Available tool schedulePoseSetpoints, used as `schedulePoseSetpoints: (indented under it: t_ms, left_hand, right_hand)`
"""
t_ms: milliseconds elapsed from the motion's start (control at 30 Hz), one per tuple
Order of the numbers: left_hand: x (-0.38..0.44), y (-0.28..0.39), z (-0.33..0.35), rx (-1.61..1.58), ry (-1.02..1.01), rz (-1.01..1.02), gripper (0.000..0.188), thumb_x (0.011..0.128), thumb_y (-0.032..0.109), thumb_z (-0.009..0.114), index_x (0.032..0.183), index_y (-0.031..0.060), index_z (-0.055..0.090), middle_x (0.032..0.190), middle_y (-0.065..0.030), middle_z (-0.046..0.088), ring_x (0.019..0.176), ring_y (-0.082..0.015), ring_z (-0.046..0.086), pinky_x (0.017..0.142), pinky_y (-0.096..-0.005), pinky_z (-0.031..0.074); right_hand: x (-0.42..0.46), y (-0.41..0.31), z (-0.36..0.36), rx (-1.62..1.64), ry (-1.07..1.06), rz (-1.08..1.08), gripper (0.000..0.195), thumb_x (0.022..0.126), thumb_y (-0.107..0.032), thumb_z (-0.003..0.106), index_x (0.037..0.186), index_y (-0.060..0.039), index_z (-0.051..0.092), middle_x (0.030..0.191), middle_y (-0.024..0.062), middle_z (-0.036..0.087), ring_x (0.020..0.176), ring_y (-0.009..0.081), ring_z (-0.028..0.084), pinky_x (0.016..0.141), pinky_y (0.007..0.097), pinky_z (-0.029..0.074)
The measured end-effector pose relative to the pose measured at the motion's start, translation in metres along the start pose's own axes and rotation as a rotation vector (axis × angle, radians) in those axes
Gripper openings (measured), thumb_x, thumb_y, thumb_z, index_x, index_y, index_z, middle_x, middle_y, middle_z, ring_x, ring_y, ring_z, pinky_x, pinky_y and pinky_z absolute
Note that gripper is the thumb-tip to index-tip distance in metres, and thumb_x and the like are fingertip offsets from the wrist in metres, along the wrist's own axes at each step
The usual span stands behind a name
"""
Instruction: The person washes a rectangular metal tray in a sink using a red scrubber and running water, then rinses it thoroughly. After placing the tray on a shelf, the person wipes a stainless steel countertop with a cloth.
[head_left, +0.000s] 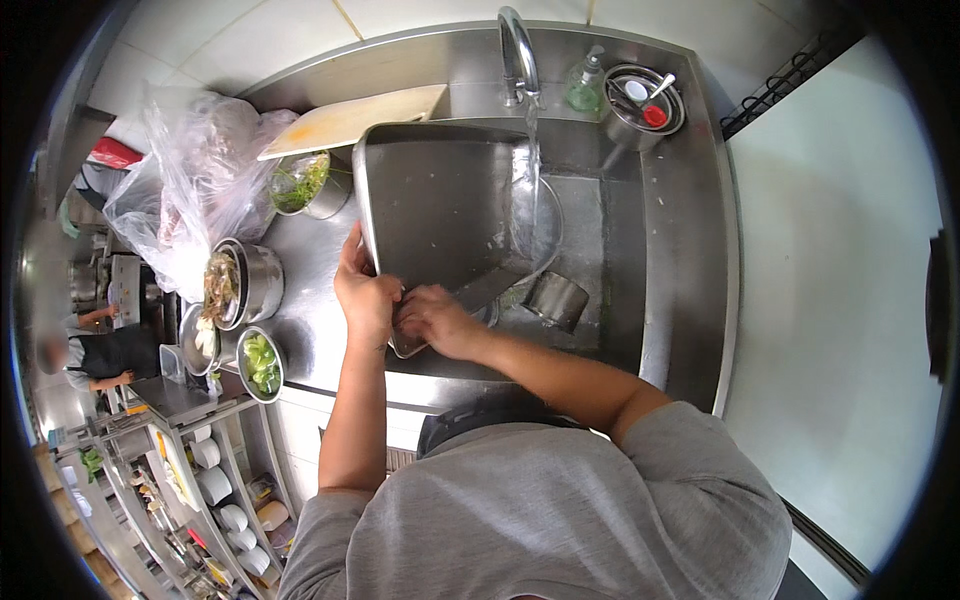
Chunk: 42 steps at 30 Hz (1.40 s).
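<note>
A large rectangular metal pan (450, 195) is tilted over the sink, its wet inside facing up. Water runs from the chrome faucet (519, 60) onto its right side. My left hand (366, 289) grips the pan's left rim near the front corner. At that corner my right hand (435, 319) is slightly blurred, fingers curled against the pan's inner edge; whether it holds anything cannot be told. A small metal container (556, 301) lies tilted in the sink, right of my right hand. A clear round bowl (551, 217) shows partly behind the pan.
Left of the sink are a cutting board (352, 120), plastic bags (202, 172), a pot of green herbs (319, 184), stacked metal pots (262, 285) and a bowl of cut greens (261, 364). A soap dispenser (585, 84) and utensil pot (637, 124) stand behind. Another person (112, 352) stands far left.
</note>
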<state>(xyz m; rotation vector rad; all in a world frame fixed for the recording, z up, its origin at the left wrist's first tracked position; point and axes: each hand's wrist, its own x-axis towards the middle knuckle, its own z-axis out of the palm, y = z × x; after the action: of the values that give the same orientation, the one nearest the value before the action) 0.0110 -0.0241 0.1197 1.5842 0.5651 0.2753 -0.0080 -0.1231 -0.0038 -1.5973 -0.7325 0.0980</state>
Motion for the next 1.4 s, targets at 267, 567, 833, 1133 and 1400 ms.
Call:
schedulePoseSetpoints:
  t_ms: [267,567,833,1133,1400]
  left_hand:
    - [0.013,-0.080,-0.165,-0.302,-0.034,-0.283,0.053,0.049,-0.005,0.040,0.099,-0.0031,0.057,0.080,-0.0123,0.061,0.065,-0.0237,0.058,0.059,-0.0310,0.049]
    - [0.020,-0.172,-0.214,-0.107,0.238,-0.332,0.038,0.058,-0.005,0.051,0.094,-0.0029,0.060,0.079,-0.0110,0.060,0.069,-0.0265,0.059,0.067,-0.0372,0.049]
    - [0.064,-0.179,-0.231,0.807,0.183,0.067,0.030,0.089,0.022,0.052,0.100,-0.0061,0.054,0.091,-0.0298,0.060,0.086,-0.0453,0.058,0.073,-0.0463,0.046]
    - [0.053,-0.174,-0.243,0.848,0.039,-0.168,0.027,0.092,0.020,0.043,0.109,-0.0015,0.041,0.091,-0.0283,0.061,0.088,-0.0449,0.059,0.078,-0.0507,0.045]
    - [0.059,-0.158,-0.247,0.851,-0.026,-0.174,0.029,0.092,0.019,0.042,0.111,-0.0014,0.040,0.091,-0.0283,0.061,0.087,-0.0442,0.060,0.076,-0.0506,0.046]
  right_hand:
    - [-0.003,0.057,-0.070,-0.276,0.277,0.431,0.022,0.073,-0.015,0.073,0.084,-0.0034,0.058,0.095,0.0125,0.051,0.083,0.0276,0.057,0.074,0.0364,0.048]
    - [-0.023,0.043,0.087,-0.458,-0.888,-0.311,0.043,0.082,-0.019,0.062,0.120,-0.0029,0.053,0.142,0.0165,0.033,0.136,0.0312,0.023,0.111,0.0406,0.021]
    - [0.040,0.037,0.144,-0.495,-0.990,-0.120,0.063,0.087,-0.039,0.051,0.134,0.0013,0.038,0.147,0.0170,0.024,0.139,0.0314,0.012,0.112,0.0453,0.013]
    - [0.109,0.119,0.118,-1.086,-0.236,0.118,0.053,0.090,-0.019,0.034,0.139,0.0001,0.029,0.149,0.0157,0.020,0.140,0.0299,0.011,0.113,0.0451,0.013]
    - [0.065,0.121,0.213,-1.283,-0.219,-0.140,0.049,0.091,-0.012,0.031,0.137,0.0050,0.029,0.146,0.0213,0.023,0.139,0.0346,0.012,0.114,0.0442,0.008]
